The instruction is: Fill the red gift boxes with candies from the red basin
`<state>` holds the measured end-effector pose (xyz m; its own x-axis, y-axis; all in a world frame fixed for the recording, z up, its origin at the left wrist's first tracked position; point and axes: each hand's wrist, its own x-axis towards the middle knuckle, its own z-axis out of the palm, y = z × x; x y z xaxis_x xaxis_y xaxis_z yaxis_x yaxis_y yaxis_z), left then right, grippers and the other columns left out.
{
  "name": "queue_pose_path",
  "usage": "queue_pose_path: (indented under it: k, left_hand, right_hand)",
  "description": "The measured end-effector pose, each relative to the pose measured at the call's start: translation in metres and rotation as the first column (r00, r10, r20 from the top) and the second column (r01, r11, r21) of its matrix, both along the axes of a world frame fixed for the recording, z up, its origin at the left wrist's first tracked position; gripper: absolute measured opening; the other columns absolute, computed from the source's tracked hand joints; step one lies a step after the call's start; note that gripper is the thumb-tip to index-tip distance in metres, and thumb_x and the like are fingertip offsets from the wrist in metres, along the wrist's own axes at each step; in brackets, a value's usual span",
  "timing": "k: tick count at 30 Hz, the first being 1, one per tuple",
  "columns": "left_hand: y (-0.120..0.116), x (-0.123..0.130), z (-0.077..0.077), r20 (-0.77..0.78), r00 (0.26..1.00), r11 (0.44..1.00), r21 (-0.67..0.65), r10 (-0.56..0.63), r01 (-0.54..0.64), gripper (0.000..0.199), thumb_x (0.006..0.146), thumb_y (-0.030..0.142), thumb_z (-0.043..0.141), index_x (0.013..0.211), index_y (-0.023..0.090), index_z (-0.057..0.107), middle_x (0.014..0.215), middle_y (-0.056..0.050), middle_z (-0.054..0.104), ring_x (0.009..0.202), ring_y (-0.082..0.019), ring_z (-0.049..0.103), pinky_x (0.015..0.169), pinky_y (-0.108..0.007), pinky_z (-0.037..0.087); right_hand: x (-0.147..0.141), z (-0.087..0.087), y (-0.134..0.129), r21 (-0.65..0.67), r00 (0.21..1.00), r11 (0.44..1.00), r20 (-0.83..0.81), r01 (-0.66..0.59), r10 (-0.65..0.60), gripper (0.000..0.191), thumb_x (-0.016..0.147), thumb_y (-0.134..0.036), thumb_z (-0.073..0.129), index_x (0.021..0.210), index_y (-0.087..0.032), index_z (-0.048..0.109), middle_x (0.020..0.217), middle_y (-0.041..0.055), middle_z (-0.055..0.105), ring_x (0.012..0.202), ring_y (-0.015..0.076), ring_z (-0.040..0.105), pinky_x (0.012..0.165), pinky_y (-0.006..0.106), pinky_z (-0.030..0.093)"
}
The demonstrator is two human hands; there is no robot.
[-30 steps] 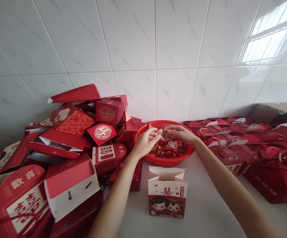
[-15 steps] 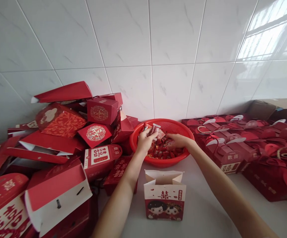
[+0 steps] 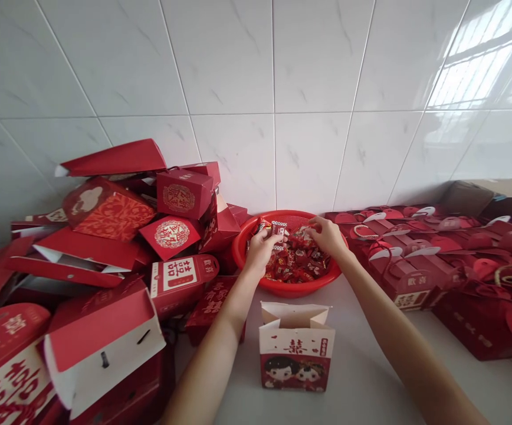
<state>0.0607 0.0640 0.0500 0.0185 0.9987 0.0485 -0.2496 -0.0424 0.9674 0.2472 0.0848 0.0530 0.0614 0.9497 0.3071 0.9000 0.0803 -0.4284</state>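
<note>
Over the left side of a red plastic basket (image 3: 291, 291), my left hand (image 3: 260, 252) is closed on small printed candy packets (image 3: 278, 229), pinned under the thumb. My right hand (image 3: 328, 237) is above the basket's right side, fingers pinched at the edge of a wrapped candy (image 3: 302, 237). Loose red-wrapped candies (image 3: 298, 265) lie in the basket below both hands. In front of the basket an open-topped paper box (image 3: 296, 360) stands upright, white above and red below, with two cartoon faces printed on it.
A heap of red gift boxes (image 3: 97, 248), several unfolded or lying on their sides, fills the left. On the right stand rows of closed red boxes (image 3: 415, 274), some with cord handles. Behind them is a cardboard carton (image 3: 495, 198). A tiled wall (image 3: 309, 159) rises behind everything.
My right hand has risen from among the candies to the basket's upper right side, now pinching a wrapped candy. My left hand still holds its packets in nearly the same place.
</note>
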Motion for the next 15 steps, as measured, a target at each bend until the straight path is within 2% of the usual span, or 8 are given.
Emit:
queue_pose_path:
  k: [2, 5, 7, 9, 11, 15]
  left_hand:
    - [0.000, 0.000, 0.000, 0.002, 1.000, 1.000, 0.002, 0.001, -0.001, 0.020, 0.058, 0.028, 0.076, 0.073, 0.016, 0.072, 0.069, -0.003, 0.073, 0.061, -0.013, 0.065, 0.057, -0.021, 0.049]
    - [0.001, 0.000, -0.001, 0.006, 1.000, 1.000, 0.001, 0.007, -0.007, 0.022, 0.058, 0.032, 0.078, 0.073, 0.017, 0.071, 0.069, -0.003, 0.072, 0.062, -0.013, 0.065, 0.058, -0.021, 0.048]
    - [0.000, 0.000, -0.002, 0.007, 1.000, 1.000, -0.002, 0.005, -0.005, 0.025, 0.058, 0.034, 0.079, 0.073, 0.016, 0.070, 0.069, -0.003, 0.072, 0.063, -0.013, 0.065, 0.058, -0.021, 0.049]
    - [0.000, 0.000, -0.002, 0.005, 1.000, 1.000, -0.004, -0.002, 0.002, 0.026, 0.058, 0.035, 0.079, 0.074, 0.016, 0.070, 0.069, -0.002, 0.072, 0.063, -0.013, 0.065, 0.059, -0.022, 0.049]
    - [-0.001, 0.000, -0.001, 0.002, 1.000, 1.000, -0.006, -0.009, 0.009, 0.026, 0.058, 0.035, 0.078, 0.074, 0.016, 0.070, 0.068, -0.002, 0.071, 0.062, -0.013, 0.065, 0.058, -0.021, 0.049]
    - [-0.002, 0.000, 0.000, -0.003, 1.000, 1.000, -0.004, -0.020, 0.020, 0.025, 0.058, 0.035, 0.078, 0.072, 0.017, 0.068, 0.066, -0.002, 0.070, 0.060, -0.013, 0.064, 0.055, -0.021, 0.048]
  right_hand:
    - [0.000, -0.001, -0.001, -0.014, 0.999, 1.000, 0.032, -0.019, 0.019, 0.036, 0.093, -0.025, 0.053, 0.125, -0.014, 0.065, 0.121, 0.0153, 0.069, 0.112, 0.0266, 0.063, 0.090, 0.033, 0.047]
    - [-0.003, -0.004, -0.004, -0.132, 0.984, 0.980, 0.083, -0.147, 0.159, 0.027, 0.091, -0.020, 0.055, 0.111, -0.015, 0.072, 0.107, 0.0113, 0.074, 0.099, 0.0240, 0.068, 0.083, 0.030, 0.049]
    - [-0.006, -0.006, -0.006, -0.271, 0.944, 0.922, 0.102, -0.276, 0.312, 0.017, 0.083, -0.016, 0.064, 0.094, -0.019, 0.077, 0.092, 0.0045, 0.076, 0.086, 0.0201, 0.070, 0.076, 0.025, 0.049]
    - [-0.008, -0.009, -0.006, -0.395, 0.896, 0.847, 0.114, -0.356, 0.429, 0.018, 0.074, -0.010, 0.070, 0.085, -0.022, 0.078, 0.085, 0.0007, 0.077, 0.081, 0.0187, 0.071, 0.072, 0.022, 0.050]
    - [-0.008, -0.012, -0.004, -0.460, 0.871, 0.811, 0.145, -0.361, 0.470, 0.028, 0.073, -0.006, 0.067, 0.091, -0.023, 0.079, 0.092, 0.0028, 0.078, 0.087, 0.0215, 0.072, 0.074, 0.024, 0.051]
    - [-0.006, -0.015, -0.002, -0.485, 0.859, 0.825, 0.247, -0.291, 0.448, 0.044, 0.076, -0.004, 0.060, 0.117, -0.014, 0.074, 0.120, 0.0178, 0.072, 0.107, 0.0323, 0.068, 0.083, 0.034, 0.052]
